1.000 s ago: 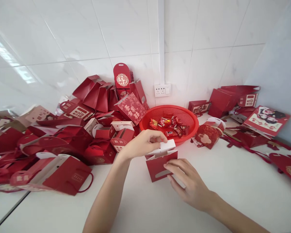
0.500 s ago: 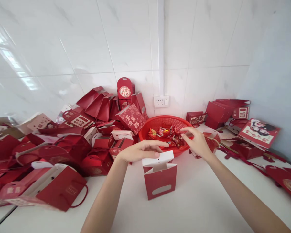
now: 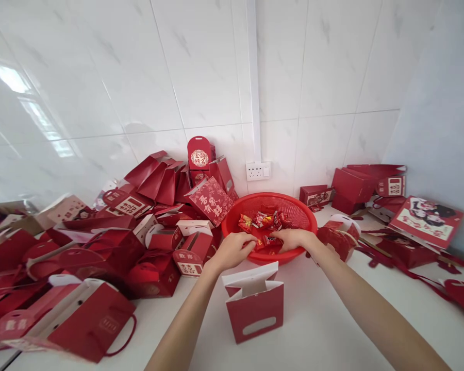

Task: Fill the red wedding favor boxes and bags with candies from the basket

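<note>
A red plastic mesh basket (image 3: 305, 216) holds several wrapped candies (image 3: 266, 219) in red and gold wrappers. My left hand (image 3: 234, 250) is at its front left rim, fingers curled together at a red and yellow candy (image 3: 259, 242). Inside the basket's front right, my right hand (image 3: 294, 240) reaches down with thumb and fingers apart, beside a candy with a dark label; its lower fingertips are partly hidden. Closer to me, a red paper gift box (image 3: 255, 314) with a white inside and an oval window stands upright, its top unfolded. Neither hand touches this box.
Many red gift boxes (image 3: 112, 247) are heaped on the left of the white table (image 3: 313, 330). More boxes (image 3: 353, 185) and flat red pieces lie at the right. A red box with a white rim (image 3: 338, 237) sits beside the basket. Behind stands a tiled wall with a socket (image 3: 258, 171).
My left hand has left the top of the upright box and moved forward to the basket. My right hand has lowered into the candies. The view has tilted slightly up.
</note>
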The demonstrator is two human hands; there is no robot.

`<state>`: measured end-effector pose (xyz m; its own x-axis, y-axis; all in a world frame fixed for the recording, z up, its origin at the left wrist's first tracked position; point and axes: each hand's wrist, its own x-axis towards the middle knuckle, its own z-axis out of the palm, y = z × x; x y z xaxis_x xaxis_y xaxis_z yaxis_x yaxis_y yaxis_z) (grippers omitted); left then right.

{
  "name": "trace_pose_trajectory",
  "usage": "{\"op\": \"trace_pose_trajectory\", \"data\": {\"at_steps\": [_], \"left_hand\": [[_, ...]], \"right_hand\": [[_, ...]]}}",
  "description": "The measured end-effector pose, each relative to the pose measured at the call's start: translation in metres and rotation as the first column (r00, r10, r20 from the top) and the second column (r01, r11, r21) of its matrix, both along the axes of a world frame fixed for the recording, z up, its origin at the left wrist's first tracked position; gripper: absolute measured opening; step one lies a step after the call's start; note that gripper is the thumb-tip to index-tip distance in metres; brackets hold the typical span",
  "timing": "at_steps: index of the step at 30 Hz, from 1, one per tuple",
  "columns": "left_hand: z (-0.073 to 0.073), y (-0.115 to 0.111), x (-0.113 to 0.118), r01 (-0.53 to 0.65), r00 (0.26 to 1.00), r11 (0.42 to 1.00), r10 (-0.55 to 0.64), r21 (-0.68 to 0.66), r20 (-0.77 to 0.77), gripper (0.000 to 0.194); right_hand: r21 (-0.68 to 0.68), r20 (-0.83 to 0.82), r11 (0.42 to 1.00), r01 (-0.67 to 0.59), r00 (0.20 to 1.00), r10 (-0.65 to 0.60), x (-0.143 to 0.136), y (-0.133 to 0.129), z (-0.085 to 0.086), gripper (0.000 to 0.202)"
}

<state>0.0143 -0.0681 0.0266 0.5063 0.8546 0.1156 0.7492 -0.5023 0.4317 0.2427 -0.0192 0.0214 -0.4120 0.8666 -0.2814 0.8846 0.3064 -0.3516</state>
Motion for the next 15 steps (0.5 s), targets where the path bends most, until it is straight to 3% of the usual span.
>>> {"op": "trace_pose_trajectory", "data": {"at_steps": [3, 8, 11, 15], "left_hand": [[0.006, 0.001, 0.013, -0.044, 0.966, 0.999, 0.037, -0.023, -0.256, 0.043], [0.017, 0.021, 0.036, -0.034, 0.922, 0.979, -0.047, -0.202, -0.384, 0.037], [0.009, 0.04, 0.048, -0.012, 0.892, 0.958, -0.119, -0.286, -0.435, 0.042], [-0.01, 0.058, 0.057, 0.041, 0.882, 0.954, -0.175, -0.298, -0.438, 0.049]], "right_hand": [[-0.052, 0.103, 0.998, -0.021, 0.994, 0.026, -0.006, 0.003, -0.002, 0.08], [0.007, 0.152, 1.0, -0.022, 0.988, 0.021, -0.007, -0.002, -0.003, 0.065], [0.048, 0.167, 0.999, -0.023, 0.986, 0.015, -0.007, -0.006, -0.003, 0.05], [0.083, 0.177, 0.996, -0.04, 0.984, 0.025, -0.008, -0.007, -0.002, 0.03]]}}
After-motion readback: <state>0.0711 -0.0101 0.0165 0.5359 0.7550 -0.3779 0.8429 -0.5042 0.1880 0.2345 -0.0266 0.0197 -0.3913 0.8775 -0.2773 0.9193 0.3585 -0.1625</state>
